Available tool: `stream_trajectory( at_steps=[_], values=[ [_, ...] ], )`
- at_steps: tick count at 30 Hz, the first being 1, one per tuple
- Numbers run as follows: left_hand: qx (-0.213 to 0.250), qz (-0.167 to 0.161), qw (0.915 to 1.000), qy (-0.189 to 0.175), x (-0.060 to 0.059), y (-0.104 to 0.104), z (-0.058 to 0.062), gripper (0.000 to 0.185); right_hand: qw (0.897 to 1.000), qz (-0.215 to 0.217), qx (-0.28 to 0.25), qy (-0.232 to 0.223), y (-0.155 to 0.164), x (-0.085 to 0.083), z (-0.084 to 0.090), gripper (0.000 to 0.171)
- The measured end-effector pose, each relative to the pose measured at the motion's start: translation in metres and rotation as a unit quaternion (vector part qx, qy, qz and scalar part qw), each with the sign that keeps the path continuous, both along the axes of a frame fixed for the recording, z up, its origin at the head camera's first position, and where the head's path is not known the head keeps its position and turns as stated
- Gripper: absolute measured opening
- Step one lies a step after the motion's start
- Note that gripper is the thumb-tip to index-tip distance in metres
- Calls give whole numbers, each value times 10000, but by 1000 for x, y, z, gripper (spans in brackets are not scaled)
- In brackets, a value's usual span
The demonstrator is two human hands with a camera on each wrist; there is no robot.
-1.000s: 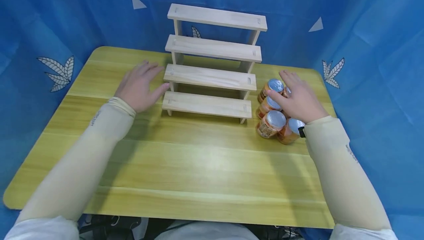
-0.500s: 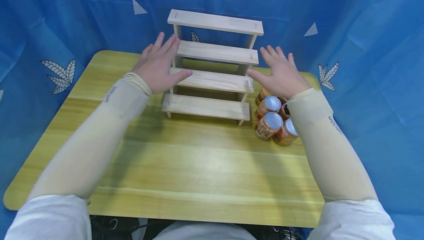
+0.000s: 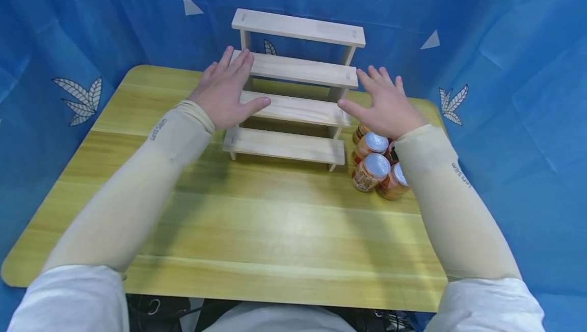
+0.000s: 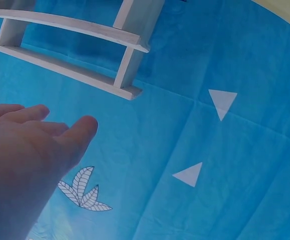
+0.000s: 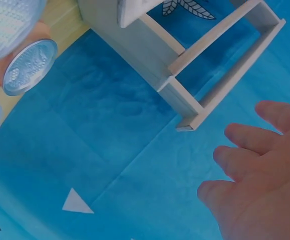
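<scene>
A pale wooden four-step rack [image 3: 293, 82] stands at the back middle of the yellow-green table [image 3: 257, 220]. My left hand [image 3: 228, 91] is spread flat at the rack's left end, its thumb over the second step from the bottom, fingers straight. My right hand [image 3: 384, 102] is spread at the rack's right end, thumb by the same step. Neither hand holds anything. Several orange cans with silver lids [image 3: 376, 166] stand clustered right of the rack, under my right forearm. The wrist views show the rack [image 4: 84, 55] [image 5: 205, 65] against the blue cloth, with straight fingers [image 4: 49, 135] [image 5: 255, 145].
Blue cloth with leaf and triangle prints [image 3: 82, 21] walls the table on three sides. One can lid [image 5: 29, 67] appears in the right wrist view. Bare tabletop lies in front of the rack up to the near edge.
Both hands rose from the table and the cans to the two ends of the rack, then settled slightly lower and closer to it. The cans and the rack have not moved.
</scene>
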State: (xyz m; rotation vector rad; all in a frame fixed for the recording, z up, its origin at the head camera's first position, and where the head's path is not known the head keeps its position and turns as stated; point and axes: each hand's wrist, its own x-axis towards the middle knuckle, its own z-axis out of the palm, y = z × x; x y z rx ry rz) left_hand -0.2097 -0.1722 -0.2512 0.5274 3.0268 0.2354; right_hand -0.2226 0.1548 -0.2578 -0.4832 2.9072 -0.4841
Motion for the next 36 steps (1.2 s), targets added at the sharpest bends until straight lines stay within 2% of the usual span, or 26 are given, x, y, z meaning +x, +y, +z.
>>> stream_trajectory(
  at_steps=[9,28,36],
  values=[
    [140,-10,9999,14,0,0,-3,91,10000,-20,-16,-33,-2,0,-8,86],
    [107,-10,9999,-62,0,3,-3,91,9998,-95,-192,51,7,4,-19,86],
    [126,-11,9998,-135,0,1,-9,91,9997,-123,-204,-26,6,7,-25,85]
  ],
)
